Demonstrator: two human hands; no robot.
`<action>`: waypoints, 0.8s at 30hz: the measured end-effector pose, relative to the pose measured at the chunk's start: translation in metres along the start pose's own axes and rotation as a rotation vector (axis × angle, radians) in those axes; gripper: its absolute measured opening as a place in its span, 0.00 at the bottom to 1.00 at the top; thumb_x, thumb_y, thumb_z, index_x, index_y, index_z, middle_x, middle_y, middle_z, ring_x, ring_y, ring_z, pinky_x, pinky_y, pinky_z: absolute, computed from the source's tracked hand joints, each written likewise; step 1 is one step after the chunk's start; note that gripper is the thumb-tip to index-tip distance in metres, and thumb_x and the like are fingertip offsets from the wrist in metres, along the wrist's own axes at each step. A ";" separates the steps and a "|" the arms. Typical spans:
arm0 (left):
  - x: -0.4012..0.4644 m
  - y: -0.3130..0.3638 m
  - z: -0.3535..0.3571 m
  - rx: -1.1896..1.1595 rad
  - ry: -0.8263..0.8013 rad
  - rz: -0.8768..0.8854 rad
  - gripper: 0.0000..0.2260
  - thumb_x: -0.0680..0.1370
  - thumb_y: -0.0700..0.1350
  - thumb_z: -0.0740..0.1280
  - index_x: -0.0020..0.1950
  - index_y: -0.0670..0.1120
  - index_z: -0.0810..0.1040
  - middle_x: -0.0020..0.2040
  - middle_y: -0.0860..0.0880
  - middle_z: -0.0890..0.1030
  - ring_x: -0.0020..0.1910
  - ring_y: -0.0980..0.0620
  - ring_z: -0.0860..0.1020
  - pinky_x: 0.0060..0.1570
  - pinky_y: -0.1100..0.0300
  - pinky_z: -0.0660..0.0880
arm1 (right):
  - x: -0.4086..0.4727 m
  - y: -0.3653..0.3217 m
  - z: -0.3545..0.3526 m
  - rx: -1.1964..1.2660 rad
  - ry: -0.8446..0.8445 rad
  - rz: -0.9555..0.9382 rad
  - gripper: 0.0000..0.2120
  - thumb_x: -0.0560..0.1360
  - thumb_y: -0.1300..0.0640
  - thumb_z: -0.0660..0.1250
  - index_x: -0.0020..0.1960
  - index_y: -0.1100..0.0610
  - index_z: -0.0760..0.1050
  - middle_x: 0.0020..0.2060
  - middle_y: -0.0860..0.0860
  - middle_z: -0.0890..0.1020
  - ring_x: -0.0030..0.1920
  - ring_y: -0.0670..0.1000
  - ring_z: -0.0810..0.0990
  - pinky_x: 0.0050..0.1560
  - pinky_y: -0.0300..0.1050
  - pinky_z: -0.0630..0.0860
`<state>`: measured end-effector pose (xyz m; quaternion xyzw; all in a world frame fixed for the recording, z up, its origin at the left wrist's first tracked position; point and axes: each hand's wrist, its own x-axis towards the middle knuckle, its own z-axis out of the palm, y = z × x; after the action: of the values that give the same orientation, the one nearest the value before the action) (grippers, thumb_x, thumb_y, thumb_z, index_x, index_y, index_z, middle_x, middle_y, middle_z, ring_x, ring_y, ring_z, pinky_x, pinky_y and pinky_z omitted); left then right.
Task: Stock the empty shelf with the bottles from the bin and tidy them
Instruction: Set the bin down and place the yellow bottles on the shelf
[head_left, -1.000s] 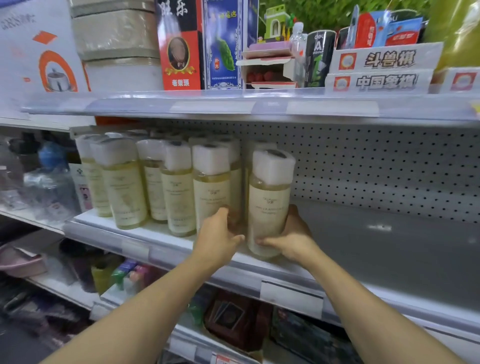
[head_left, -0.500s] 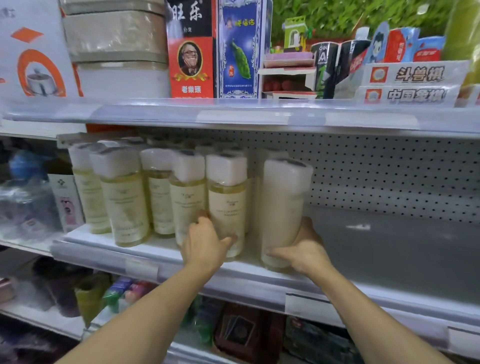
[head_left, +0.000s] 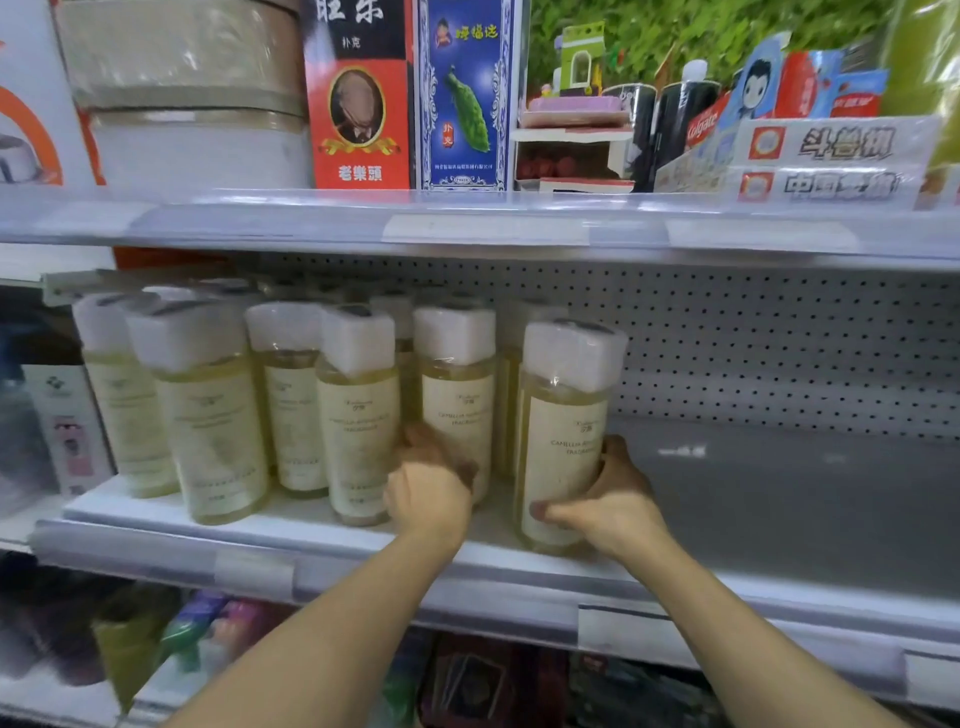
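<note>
You are gripping the rightmost bottle (head_left: 563, 441) with your right hand (head_left: 608, 501) while your left hand (head_left: 428, 488) is curling round its neighbouring bottle (head_left: 457, 400) on the shelf (head_left: 779, 509).

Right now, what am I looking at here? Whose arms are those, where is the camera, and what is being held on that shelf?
There is no machine here: these are a person's two bare arms, filmed by a camera worn on the head, looking forward and down. The person faces a shop shelf with a pegboard back. Its left half carries rows of upright bottles of pale yellow liquid with white caps; its right half is bare grey. The right hand grips the rightmost bottle, which stands at the front of the shelf. The left hand wraps its fingers round the neighbouring bottle. The shelf above holds boxes of playing cards and toothpaste.
</note>
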<state>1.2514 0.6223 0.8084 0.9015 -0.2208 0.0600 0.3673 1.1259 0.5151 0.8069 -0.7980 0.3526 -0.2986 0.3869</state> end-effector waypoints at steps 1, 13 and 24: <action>0.002 0.002 0.003 -0.007 0.003 -0.004 0.26 0.76 0.51 0.68 0.68 0.43 0.61 0.55 0.44 0.76 0.53 0.44 0.77 0.50 0.53 0.75 | 0.000 0.000 -0.001 0.002 0.000 -0.005 0.38 0.56 0.54 0.83 0.57 0.53 0.64 0.57 0.51 0.79 0.56 0.52 0.79 0.50 0.38 0.74; 0.023 0.014 0.020 0.004 -0.035 -0.030 0.31 0.77 0.50 0.68 0.71 0.38 0.56 0.62 0.40 0.73 0.59 0.41 0.75 0.54 0.51 0.73 | 0.001 0.005 -0.004 0.038 -0.037 -0.035 0.36 0.57 0.54 0.83 0.57 0.52 0.64 0.50 0.45 0.76 0.50 0.47 0.76 0.49 0.38 0.74; 0.036 0.018 0.039 0.019 -0.019 0.051 0.28 0.80 0.47 0.63 0.74 0.39 0.54 0.59 0.40 0.77 0.56 0.42 0.78 0.50 0.54 0.74 | 0.003 0.006 -0.007 0.038 -0.070 -0.051 0.36 0.57 0.52 0.83 0.55 0.48 0.63 0.46 0.40 0.74 0.45 0.43 0.75 0.38 0.29 0.69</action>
<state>1.2739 0.5718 0.8016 0.8995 -0.2465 0.0629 0.3552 1.1205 0.5068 0.8060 -0.8092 0.3126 -0.2869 0.4063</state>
